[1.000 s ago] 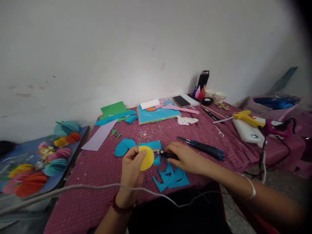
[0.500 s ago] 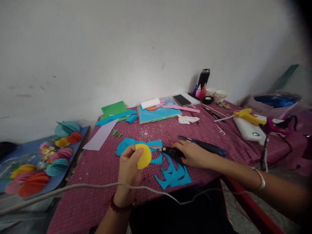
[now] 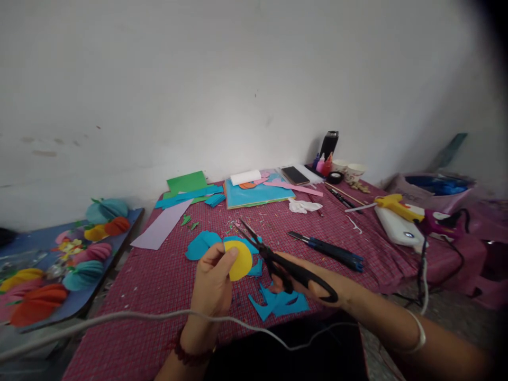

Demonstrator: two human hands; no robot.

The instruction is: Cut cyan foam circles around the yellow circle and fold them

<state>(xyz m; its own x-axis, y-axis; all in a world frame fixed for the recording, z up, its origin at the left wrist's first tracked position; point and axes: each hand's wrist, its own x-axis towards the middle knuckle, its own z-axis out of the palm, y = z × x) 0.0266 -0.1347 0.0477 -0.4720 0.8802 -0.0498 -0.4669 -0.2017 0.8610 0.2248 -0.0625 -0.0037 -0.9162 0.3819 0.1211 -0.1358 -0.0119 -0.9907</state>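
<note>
Between the thumb and fingers of my left hand (image 3: 214, 275) is a yellow paper circle (image 3: 241, 262), held over the table. My right hand (image 3: 313, 280) grips a pair of black-handled scissors (image 3: 273, 256), with the blades slightly parted and pointing up and left, just right of the circle. Blue paper circles (image 3: 200, 245) lie beyond my left hand, partly hidden by it. Blue paper offcuts (image 3: 278, 304) are beneath my right hand. A dark blue utility knife (image 3: 329, 250) rests on the cloth beyond that hand.
A white cable (image 3: 159, 317) crosses in front of my left forearm. Paper sheets (image 3: 254, 197) and a phone (image 3: 295, 175) lie at the back. To the right are a yellow glue gun (image 3: 399, 207) and a white power bank (image 3: 399, 226). Paper pumpkins (image 3: 39, 304) sit on a blue board at left.
My right hand has lifted the scissors off the table and turned, bringing the blades up beside the yellow circle. My left hand keeps its hold on the circle. The view has shifted slightly.
</note>
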